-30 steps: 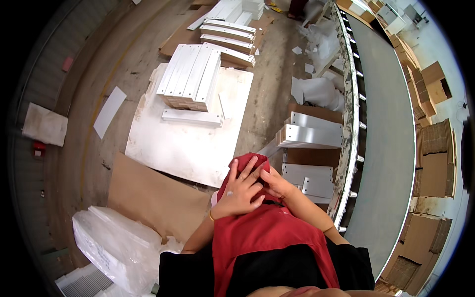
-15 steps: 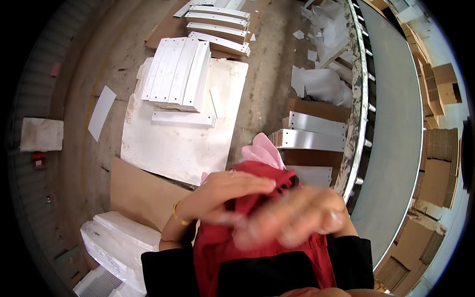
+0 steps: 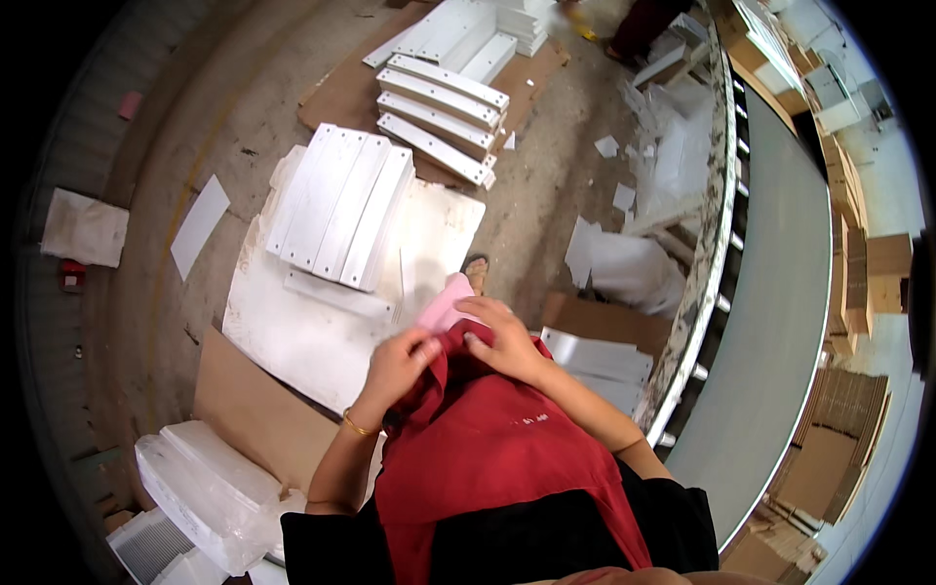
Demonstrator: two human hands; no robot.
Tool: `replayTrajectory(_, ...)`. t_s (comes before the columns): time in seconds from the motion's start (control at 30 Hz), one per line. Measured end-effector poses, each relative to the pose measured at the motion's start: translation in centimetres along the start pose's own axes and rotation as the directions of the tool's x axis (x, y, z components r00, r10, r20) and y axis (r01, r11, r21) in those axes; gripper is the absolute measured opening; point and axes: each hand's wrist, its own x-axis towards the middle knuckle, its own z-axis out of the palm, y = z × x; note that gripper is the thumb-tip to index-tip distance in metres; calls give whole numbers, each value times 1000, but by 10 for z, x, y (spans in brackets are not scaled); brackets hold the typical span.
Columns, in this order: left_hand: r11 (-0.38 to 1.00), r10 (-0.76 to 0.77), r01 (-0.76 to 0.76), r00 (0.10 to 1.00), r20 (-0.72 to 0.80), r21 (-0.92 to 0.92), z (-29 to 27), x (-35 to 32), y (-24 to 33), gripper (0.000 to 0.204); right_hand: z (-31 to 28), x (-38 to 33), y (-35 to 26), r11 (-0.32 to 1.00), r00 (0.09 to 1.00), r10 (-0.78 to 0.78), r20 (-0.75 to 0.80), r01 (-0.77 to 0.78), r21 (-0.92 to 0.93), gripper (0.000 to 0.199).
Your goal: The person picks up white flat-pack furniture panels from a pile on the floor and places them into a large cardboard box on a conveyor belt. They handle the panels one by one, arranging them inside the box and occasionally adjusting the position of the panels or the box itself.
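Note:
A red apron (image 3: 497, 439) covers my front over black clothing, its far edge bunched up between my hands. My left hand (image 3: 398, 369), with a yellow bangle at the wrist, is closed on a fold of the apron at its left side. On the other side of the fold, my right hand (image 3: 499, 339) has its fingers bent over the cloth, thumb inward. Pink fabric (image 3: 445, 304) shows just past the fingers. A foot in a sandal (image 3: 476, 273) stands beyond it on the floor.
Stacked white panels with holes (image 3: 341, 205) lie on a white board (image 3: 283, 322) ahead left; more panels (image 3: 444, 107) sit farther off. A conveyor (image 3: 770, 292) runs along my right, with cardboard stacks (image 3: 829, 439) past it. Plastic-wrapped white material (image 3: 210, 487) lies at lower left.
My hands, blurred and crossing in front of me earlier, have moved apart and forward onto the apron's far edge. The view has shifted, showing more of the far panels and a foot.

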Motion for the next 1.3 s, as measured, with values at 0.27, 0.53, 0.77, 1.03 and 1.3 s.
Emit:
replayTrajectory(0.27, 763, 399, -322, 917, 16, -560, -44, 174, 158, 11, -122, 148, 50, 614, 913, 378, 152, -370, 697, 24)
replayTrajectory(0.53, 380, 881, -892, 430, 198, 246, 3, 336, 265, 28, -246, 221, 83, 275, 901, 427, 73, -206, 939, 52)
replayTrajectory(0.77, 714, 663, -700, 679, 316, 9, 9, 492, 359, 76, -417, 259, 99, 570, 965, 259, -35, -123, 812, 53)
replayTrajectory(1.03, 728, 584, -41, 560, 587, -684, 68, 664, 466, 33, -600, 304, 163, 246, 932, 184, -312, 264, 933, 25)
replayTrajectory(1.3, 190, 810, 8, 563, 162, -982, 118, 768, 503, 21, -693, 383, 184, -13, 957, 56, -285, 286, 958, 58)
